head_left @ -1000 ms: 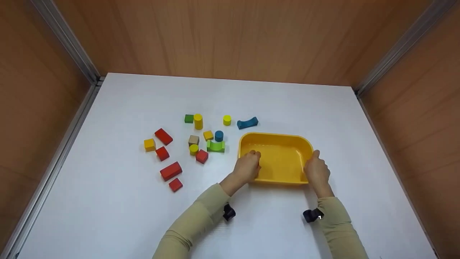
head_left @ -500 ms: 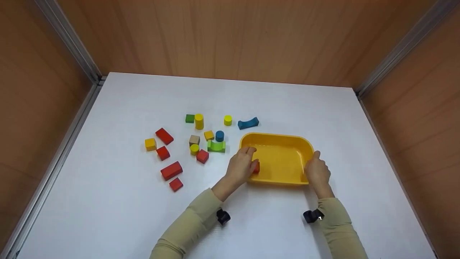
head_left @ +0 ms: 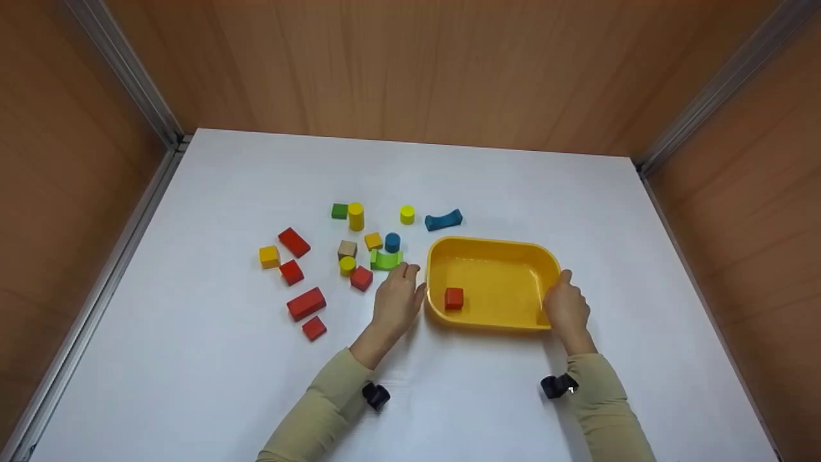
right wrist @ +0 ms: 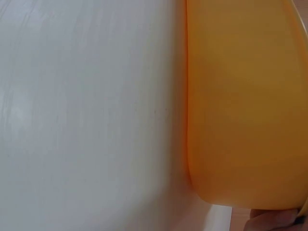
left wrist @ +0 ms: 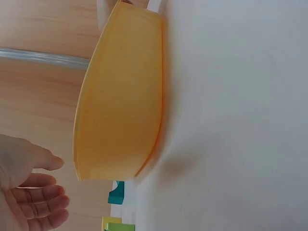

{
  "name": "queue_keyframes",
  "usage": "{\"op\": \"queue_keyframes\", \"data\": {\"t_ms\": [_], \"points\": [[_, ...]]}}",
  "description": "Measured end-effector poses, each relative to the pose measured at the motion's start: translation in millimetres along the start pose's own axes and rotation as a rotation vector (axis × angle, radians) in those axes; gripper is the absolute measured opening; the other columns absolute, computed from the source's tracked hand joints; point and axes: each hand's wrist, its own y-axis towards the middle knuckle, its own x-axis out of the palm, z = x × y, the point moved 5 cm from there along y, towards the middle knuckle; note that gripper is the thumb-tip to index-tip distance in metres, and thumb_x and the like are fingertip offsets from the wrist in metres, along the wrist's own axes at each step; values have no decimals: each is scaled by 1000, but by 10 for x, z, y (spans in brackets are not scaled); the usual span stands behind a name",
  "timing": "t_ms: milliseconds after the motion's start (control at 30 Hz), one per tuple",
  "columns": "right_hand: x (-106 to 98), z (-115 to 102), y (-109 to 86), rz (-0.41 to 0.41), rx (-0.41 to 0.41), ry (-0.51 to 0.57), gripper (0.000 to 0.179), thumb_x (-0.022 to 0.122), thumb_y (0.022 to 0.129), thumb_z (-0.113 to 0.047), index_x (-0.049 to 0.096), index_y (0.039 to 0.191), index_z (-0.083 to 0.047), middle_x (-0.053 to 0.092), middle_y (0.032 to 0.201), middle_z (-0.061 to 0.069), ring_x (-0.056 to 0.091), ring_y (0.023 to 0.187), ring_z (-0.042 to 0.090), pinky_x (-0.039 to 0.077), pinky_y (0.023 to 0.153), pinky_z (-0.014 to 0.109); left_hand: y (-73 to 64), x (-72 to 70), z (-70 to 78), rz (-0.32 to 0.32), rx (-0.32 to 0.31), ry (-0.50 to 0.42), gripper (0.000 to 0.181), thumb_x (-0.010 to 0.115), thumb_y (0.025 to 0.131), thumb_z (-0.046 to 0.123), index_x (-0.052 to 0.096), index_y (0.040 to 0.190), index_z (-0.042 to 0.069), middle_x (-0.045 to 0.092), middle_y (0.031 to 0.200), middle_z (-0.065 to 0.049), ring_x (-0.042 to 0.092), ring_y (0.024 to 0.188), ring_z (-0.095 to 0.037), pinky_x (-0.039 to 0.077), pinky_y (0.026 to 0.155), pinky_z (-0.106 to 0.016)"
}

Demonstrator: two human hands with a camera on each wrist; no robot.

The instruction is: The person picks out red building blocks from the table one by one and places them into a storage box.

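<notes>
A yellow plastic tub [head_left: 500,241] stands on the white table, with one red cube [head_left: 454,298] lying inside near its left end. My right hand [head_left: 567,309] grips the tub's right rim; in the right wrist view its fingers [right wrist: 272,220] show at the tub's edge. Just left of the tub my left hand [head_left: 396,301] hovers with nothing in it, its fingers loosely bent in the left wrist view [left wrist: 43,202]. The nearest blocks to it are a red cube [head_left: 361,278] and a light green arch block [head_left: 386,260].
Red blocks [head_left: 306,303] and a yellow-orange cube [head_left: 269,256] lie farther left. Behind are a plain wood cube [head_left: 347,250], a blue cylinder [head_left: 392,242], yellow cylinders [head_left: 356,217], a green block [head_left: 339,211] and a blue arch block [head_left: 444,220]. Wooden walls surround the table.
My left hand has let go of a red cube inside the tub and moved left, out over the rim. The right hand has kept its grip in place.
</notes>
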Motion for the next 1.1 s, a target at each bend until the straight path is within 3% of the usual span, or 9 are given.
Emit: {"op": "queue_keyframes", "data": {"t_ms": [400,633,933,1100], "points": [[11,14,27,-6,16,11,32,36,89,-10,30,115,7,52,65,17,48,49,24,37,39,32,-62,-44,-353,-13,-162,132,45,64,81,21,48,118,1,50,111,-13,48,99,-24,45,84,-34],[11,19,23,-17,24,17,30,36,90,-10,30,114,6,52,67,18,49,50,25,38,40,33,-90,-93,-511,39,-185,191,49,66,79,21,46,116,-4,45,109,-17,44,99,-26,45,80,-34],[-1,-6,11,35,-38,7,25,37,88,-8,32,107,7,50,60,16,48,47,24,37,36,32,-83,-59,-684,51,-227,190,53,67,79,21,43,119,-4,43,111,-18,42,99,-27,45,77,-36],[1,-5,8,41,-30,9,24,38,88,-8,33,107,7,50,60,15,47,47,23,37,36,32,-50,-34,-764,19,-257,209,50,66,80,22,44,117,-3,43,110,-17,42,99,-27,45,77,-37]]}}
